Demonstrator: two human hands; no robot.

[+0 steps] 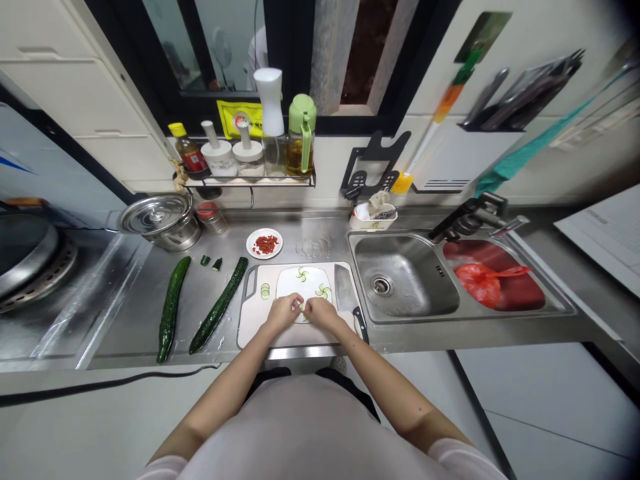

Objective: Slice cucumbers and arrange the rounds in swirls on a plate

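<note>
Both hands meet over the near edge of a white square plate (289,281) on a pale cutting board (255,328). My left hand (284,311) and my right hand (321,312) are closed in pinches on thin cucumber slices (303,307), partly hidden by the fingers. Fanned cucumber slices (303,274) lie at the plate's far side, and another fan (323,292) sits at its right. A short row of cut slices (265,291) rests on the board left of the plate. A black-handled knife (359,323) lies along the board's right edge.
Left of the board lie two long cucumbers (173,310) (220,307) and cut ends (217,265). Behind it is a small dish (265,244) of chopped red pieces. A double sink (407,273) holds a red bag (483,283). A lidded pot (167,221) stands back left.
</note>
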